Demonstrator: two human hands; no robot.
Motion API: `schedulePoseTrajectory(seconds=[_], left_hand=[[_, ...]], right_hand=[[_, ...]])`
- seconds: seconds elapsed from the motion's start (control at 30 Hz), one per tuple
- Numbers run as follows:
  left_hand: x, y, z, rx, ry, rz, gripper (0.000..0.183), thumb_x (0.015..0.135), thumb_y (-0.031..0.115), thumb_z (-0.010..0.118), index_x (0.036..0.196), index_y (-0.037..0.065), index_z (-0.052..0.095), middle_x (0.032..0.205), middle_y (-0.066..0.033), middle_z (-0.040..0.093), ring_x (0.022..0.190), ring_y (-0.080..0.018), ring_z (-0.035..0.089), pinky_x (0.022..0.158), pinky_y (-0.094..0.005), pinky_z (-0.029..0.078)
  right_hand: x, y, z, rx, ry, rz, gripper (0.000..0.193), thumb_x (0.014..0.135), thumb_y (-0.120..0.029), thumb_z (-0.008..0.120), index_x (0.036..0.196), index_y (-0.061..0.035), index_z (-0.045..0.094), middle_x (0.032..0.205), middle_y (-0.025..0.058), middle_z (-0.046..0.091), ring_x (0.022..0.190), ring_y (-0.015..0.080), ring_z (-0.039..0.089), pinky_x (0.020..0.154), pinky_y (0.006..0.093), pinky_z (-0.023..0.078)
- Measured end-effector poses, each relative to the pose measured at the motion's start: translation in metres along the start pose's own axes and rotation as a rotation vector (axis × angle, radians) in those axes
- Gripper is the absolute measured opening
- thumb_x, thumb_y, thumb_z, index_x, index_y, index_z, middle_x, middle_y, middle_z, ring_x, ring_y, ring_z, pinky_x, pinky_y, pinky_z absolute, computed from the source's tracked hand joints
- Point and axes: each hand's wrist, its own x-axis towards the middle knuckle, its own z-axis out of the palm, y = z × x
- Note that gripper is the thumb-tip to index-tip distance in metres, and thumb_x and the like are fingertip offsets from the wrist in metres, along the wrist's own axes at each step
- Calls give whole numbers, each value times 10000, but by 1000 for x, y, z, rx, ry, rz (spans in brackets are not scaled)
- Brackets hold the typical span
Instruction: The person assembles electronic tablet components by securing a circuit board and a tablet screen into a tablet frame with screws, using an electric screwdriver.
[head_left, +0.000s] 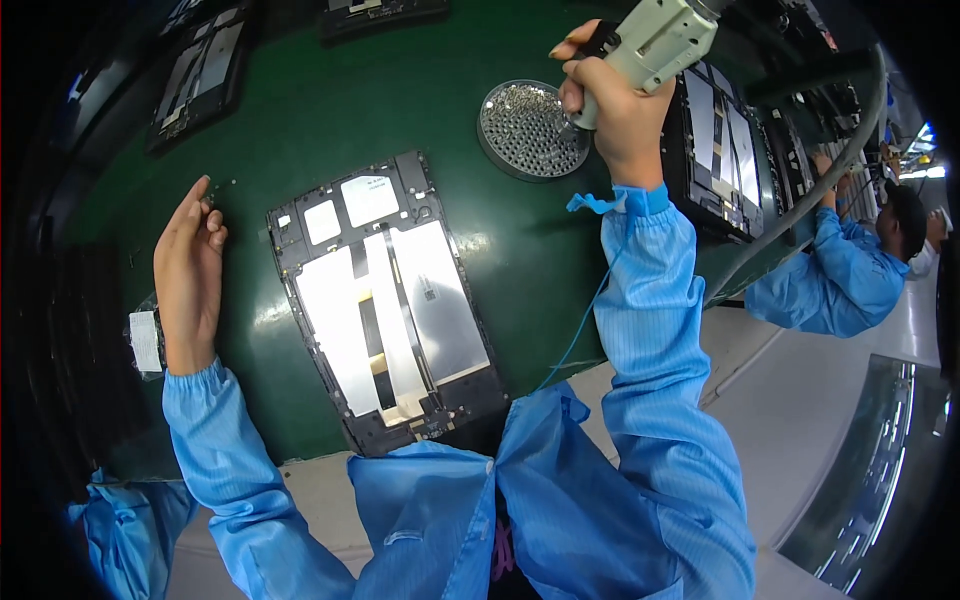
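My right hand [625, 120] is wrapped round a pale green electric screwdriver [662, 42], tilted with its lower end at the right rim of a round dish of small screws [525, 115]. A blue wrist strap [640, 202] circles that wrist, its thin cord running down toward me. An opened tablet [385, 300] lies in front of me, black-framed, with silver battery panels and ribbon cables showing. To its left my left hand [192, 265] is raised with its fingers partly stretched and nothing visible in them. A few tiny bits [224, 187] lie by its fingertips.
More opened tablets lie at the far left [200, 75], the far edge [382, 8] and the right [722, 150]. A grey cable [845, 160] curves past the right side. Beside my left wrist is a small white-labelled packet [146, 340]. A co-worker in blue [840, 275] sits at the right.
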Motion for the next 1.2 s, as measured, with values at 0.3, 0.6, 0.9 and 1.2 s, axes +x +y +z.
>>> schedulePoseTrajectory(seconds=[0.3,0.6,0.9,1.2], left_hand=[[-4,-6,2,222,127,42,362,933,98,671,1265,-31,603,1073,-109,686,973,-161,658,914,-259,517],[-3,-15,2,180,137,69,280,928,66,666,1181,-52,641,1114,-142,671,1048,-225,663,972,-293,523],[-1,-18,0,198,100,42,355,958,117,636,1281,-23,589,1213,-121,635,1117,-205,629,1007,-299,496],[-3,-13,8,239,118,68,310,945,127,661,1207,-35,620,1033,-97,667,963,-160,663,918,-273,533]], right_hand=[[5,2,-11,-10,94,-6,159,775,40,604,918,36,674,777,82,695,528,112,592,487,239,465],[5,12,-17,-69,3,-4,280,769,66,575,1044,61,627,970,204,703,518,141,564,508,292,501],[3,13,-16,-9,56,-8,262,764,78,569,1021,84,625,947,214,705,508,146,561,499,294,498],[-1,5,-9,0,101,82,295,781,84,524,1066,45,592,931,140,684,520,122,556,485,235,466]])
